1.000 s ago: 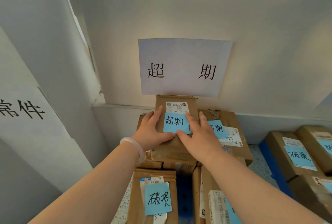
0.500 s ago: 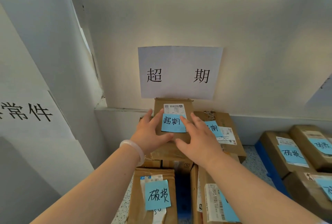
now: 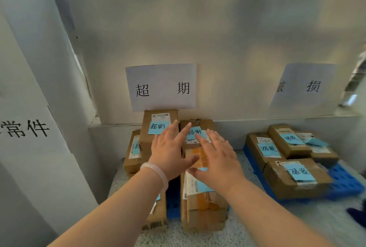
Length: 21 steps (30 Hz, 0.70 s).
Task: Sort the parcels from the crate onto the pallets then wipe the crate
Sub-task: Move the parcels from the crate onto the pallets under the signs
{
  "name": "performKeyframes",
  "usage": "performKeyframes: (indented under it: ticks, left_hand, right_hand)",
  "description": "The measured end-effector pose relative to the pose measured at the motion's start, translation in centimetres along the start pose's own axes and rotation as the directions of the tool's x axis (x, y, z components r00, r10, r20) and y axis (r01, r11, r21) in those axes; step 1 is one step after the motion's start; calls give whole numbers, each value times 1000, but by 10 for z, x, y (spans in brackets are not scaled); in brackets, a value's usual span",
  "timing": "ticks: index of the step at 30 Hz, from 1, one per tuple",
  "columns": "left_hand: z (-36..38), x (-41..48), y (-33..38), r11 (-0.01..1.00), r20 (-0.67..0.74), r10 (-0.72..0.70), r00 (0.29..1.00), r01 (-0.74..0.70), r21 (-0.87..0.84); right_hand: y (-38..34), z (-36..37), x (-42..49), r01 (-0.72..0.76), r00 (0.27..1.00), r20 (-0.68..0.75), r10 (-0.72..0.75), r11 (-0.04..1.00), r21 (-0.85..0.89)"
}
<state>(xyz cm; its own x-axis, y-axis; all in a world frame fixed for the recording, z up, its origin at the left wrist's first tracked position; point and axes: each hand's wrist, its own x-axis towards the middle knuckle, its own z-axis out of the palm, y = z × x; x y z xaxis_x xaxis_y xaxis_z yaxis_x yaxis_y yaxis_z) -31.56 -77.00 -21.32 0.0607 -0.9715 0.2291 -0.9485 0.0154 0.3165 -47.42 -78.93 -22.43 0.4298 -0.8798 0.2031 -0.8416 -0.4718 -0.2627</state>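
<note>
Your left fingers (image 3: 172, 130) were straight and spread, gripping nothing; your right fingers (image 3: 213, 138) were likewise extended and fanned, holding nothing. The left hand (image 3: 168, 153) was palm down over the near edge of the tall parcel (image 3: 158, 120), which bore a blue note (image 3: 157, 127) reading 超期. The right hand (image 3: 217, 159) was palm down over the front parcel (image 3: 204, 207), which carried orange tape, and its fingertips overlapped the rear parcel (image 3: 198, 126). Whether either palm touched cardboard could not be told. A translucent bangle (image 3: 156, 173) circled your left wrist. A side parcel (image 3: 133, 153) stood against the tall parcel's left face. These parcels were stacked on a blue pallet (image 3: 173, 201), visible between the front boxes, directly below the wall sign (image 3: 161, 87) marked 超期. To your right, well apart, a second blue pallet (image 3: 345, 181) carried further parcels (image 3: 297, 183) with handwritten blue notes, under a blurred second sign (image 3: 304, 86). On your left, a white panel (image 3: 25, 128) showed the characters 常件. Both pallets stood on a speckled floor (image 3: 198, 237).
</note>
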Motion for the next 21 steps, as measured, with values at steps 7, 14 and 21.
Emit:
performKeyframes:
  ticks: [7, 14, 21]
  left_hand:
    - [38, -35, 118, 982, 72, 187, 980, -184, -42]
    - [87, -100, 288, 894, 173, 438, 882, -408, -184]
    - [128, -175, 442, 736, 194, 673, 714, -622, -267]
  right_hand:
    - [77, -43, -110, -188, 982, -30, 188, 982, 11]
    - [177, -99, -269, -471, 881, -70, 468, 881, -43]
    - [242, -148, -422, -694, 715, -163, 679, 718, -52]
